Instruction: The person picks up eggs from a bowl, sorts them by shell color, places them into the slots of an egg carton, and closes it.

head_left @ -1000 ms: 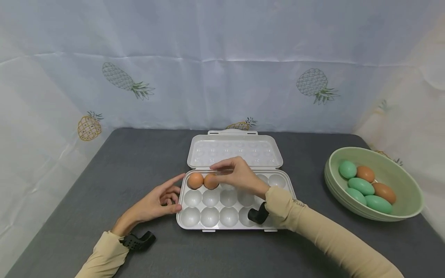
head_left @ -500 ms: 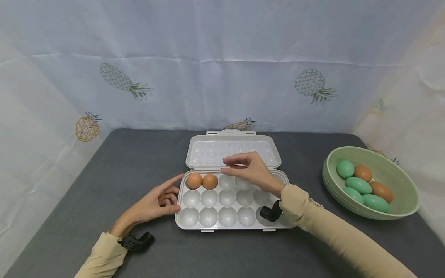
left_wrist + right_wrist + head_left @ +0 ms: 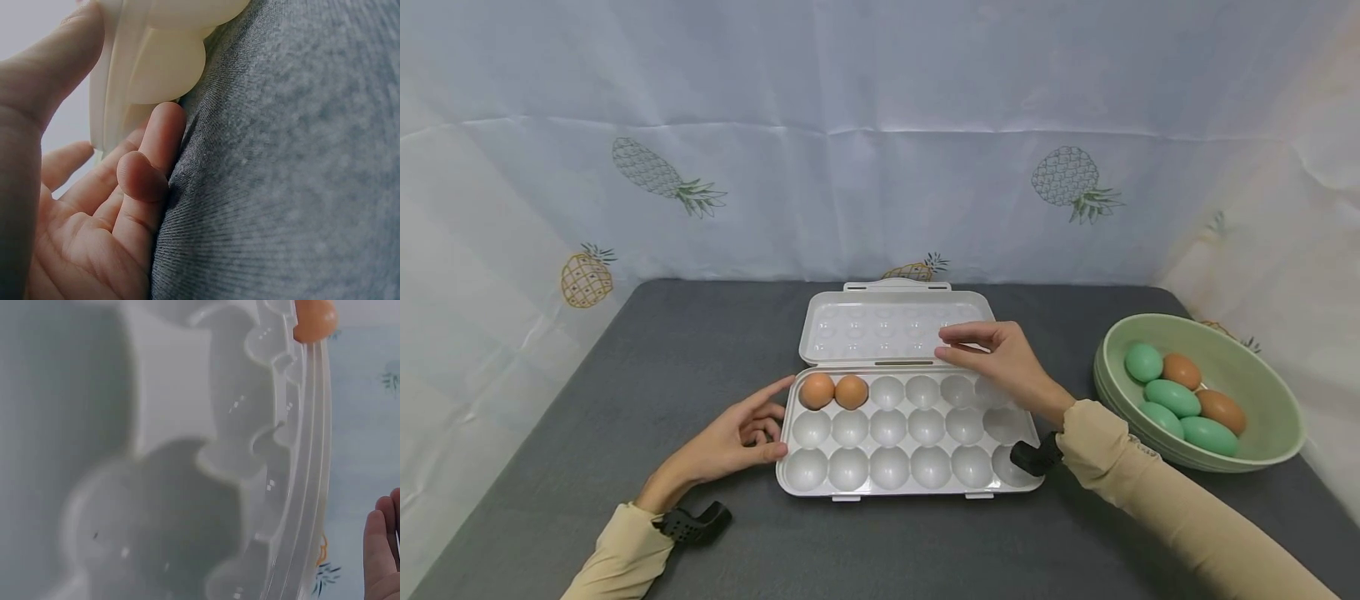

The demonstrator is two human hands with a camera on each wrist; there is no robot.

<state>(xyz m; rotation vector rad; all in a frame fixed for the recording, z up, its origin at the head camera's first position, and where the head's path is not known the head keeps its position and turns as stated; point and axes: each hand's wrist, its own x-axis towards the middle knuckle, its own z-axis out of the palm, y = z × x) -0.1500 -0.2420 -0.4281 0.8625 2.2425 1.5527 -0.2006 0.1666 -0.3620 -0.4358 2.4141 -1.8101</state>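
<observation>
A white plastic egg box (image 3: 869, 450) lies on the dark table with its lid (image 3: 895, 321) folded back. Two brown eggs, one (image 3: 817, 390) in the back left corner and another (image 3: 851, 392) beside it, sit in its back row. My left hand (image 3: 730, 442) rests at the left edge, thumb and forefinger touching the rim (image 3: 112, 75), the other fingers loosely bent. Over the right back part of the box hovers my right hand (image 3: 1000, 358), thumb and fingertips apart with nothing between them. The right wrist view shows its fingers (image 3: 378, 550) only at the edge.
On the right stands a pale green bowl (image 3: 1273, 425), seemingly stacked on another. It holds several green eggs (image 3: 1172, 397) and two brown eggs (image 3: 1221, 411). A white curtain (image 3: 865, 200) with pineapple prints hangs behind the table (image 3: 722, 333).
My right hand has moved away from the second brown egg, sliding right above the box toward the bowl. That egg stays in its hollow. The left hand keeps its place.
</observation>
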